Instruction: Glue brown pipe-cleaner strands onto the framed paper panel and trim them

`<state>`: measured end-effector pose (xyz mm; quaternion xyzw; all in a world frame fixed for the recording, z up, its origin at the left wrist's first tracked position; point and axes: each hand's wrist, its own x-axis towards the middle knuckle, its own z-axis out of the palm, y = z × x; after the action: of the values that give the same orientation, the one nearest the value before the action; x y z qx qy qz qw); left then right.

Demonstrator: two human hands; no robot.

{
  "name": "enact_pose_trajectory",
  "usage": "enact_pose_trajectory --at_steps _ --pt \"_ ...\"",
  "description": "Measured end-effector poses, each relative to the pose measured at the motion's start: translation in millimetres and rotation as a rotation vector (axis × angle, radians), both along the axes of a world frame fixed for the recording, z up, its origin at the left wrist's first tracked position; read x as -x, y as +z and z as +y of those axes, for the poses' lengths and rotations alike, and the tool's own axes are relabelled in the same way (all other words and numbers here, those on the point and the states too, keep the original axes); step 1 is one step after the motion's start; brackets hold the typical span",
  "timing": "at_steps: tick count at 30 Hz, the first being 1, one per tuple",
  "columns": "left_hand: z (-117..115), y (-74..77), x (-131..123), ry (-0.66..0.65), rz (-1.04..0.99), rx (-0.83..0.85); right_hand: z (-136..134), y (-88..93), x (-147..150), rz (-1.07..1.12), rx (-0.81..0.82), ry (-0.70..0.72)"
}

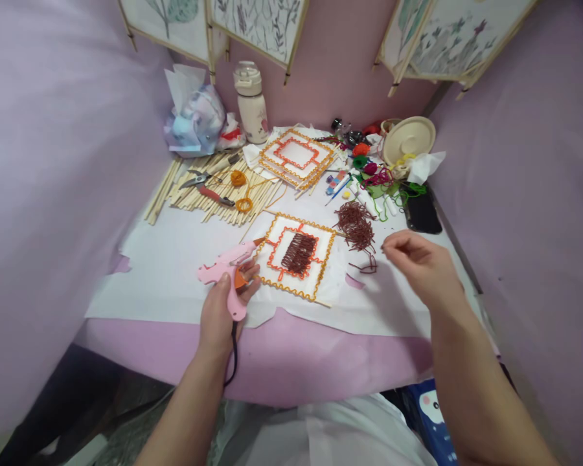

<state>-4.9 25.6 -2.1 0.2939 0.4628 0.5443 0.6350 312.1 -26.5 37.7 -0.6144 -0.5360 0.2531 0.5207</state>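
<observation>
My left hand (226, 304) is wrapped round the handle of a pink hot glue gun (230, 262), whose tip reaches the left edge of a square white panel (291, 288). Orange and red wavy cord borders the panel, and rows of brown yarn loops (298, 252) fill part of its middle. My right hand (420, 262) is raised to the right of the panel with thumb and fingers pinched together. Whatever lies between those fingertips is too small to make out. A pile of short brown yarn pieces (355, 226) lies just left of that hand.
Behind are thin wooden sticks (199, 207), pruning shears (216, 195), orange yarn (238, 178) and another corded panel (296, 155). A bottle (251, 107) and tissue pack (197, 120) stand back left. A phone (422, 210) and coloured yarn (379, 178) lie right. Painted lanterns (257, 26) hang above.
</observation>
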Motion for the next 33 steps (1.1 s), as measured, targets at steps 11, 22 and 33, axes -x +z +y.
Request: enact_pose_trajectory --at_steps 11,22,33 --pt "-10 31.9 33 -0.201 0.743 -0.028 22 -17.8 105 -0.549 -0.040 0.534" --pt "10 63.7 29 -0.514 1.105 0.011 34 -39.2 108 -0.650 -0.157 0.529" --pt "19 67.6 30 -0.634 1.145 -0.028 43 -45.9 115 -0.774 -0.113 0.473"
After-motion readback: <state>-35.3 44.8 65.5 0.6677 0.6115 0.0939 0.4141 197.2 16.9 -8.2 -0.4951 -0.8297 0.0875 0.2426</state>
